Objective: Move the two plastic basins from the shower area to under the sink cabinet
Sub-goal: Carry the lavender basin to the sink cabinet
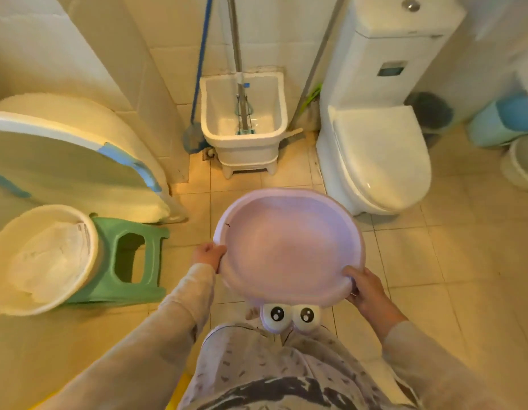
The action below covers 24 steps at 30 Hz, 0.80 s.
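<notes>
2 hands grip 1 round lilac basin (289, 247).

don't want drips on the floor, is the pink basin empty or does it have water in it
Empty: the pink basin shows its bare, dry-looking bottom, held by both hands.

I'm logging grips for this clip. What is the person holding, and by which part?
The pink basin, held by its rim: left hand on the left edge, right hand on the near right edge.
</notes>
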Each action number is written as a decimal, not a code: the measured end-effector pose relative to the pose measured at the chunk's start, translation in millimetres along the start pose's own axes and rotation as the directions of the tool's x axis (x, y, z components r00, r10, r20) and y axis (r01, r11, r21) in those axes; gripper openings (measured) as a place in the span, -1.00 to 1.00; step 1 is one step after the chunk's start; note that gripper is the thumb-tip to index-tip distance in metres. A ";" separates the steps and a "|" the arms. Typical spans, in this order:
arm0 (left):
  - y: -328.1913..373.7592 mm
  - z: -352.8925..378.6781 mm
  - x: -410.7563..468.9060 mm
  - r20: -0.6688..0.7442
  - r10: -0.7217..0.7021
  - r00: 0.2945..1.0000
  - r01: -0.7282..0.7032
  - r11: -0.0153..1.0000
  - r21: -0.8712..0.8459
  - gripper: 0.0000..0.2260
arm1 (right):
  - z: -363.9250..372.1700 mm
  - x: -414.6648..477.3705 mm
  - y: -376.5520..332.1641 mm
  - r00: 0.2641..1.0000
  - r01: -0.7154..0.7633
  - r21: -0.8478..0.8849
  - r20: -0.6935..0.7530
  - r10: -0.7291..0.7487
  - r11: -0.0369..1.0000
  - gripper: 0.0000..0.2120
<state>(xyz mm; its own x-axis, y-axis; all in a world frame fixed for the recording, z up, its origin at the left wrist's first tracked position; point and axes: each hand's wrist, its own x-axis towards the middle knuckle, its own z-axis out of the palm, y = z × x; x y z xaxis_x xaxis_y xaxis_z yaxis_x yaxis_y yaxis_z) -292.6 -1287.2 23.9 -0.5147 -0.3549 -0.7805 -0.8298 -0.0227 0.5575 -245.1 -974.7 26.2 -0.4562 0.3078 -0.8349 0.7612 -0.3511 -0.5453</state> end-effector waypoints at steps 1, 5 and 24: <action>0.3 8.8 -3.8 0.033 0.011 0.999 -0.012 0.999 0.036 -0.80 | -14.0 -6.0 11.0 1.000 -0.009 0.044 -0.028 0.010 0.999 -0.61; 0.0 48.5 -21.5 0.155 0.034 0.987 -0.066 0.976 0.207 -0.88 | -70.0 -29.5 54.2 0.990 -0.027 0.200 -0.131 0.054 0.980 -0.62; -41.3 344.1 -173.2 0.497 -0.006 0.868 -0.323 0.753 0.573 -0.63 | -322.7 -69.5 145.9 0.913 0.105 0.651 -0.363 0.186 0.752 -0.95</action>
<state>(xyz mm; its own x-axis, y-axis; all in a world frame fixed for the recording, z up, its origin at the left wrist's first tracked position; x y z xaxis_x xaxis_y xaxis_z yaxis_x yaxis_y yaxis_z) -243.4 -903.1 38.7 -0.5487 0.1564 -0.8212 -0.5827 0.6329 0.5099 46.4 -761.9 28.6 -0.1074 0.5366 -0.8370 0.2242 -0.8071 -0.5462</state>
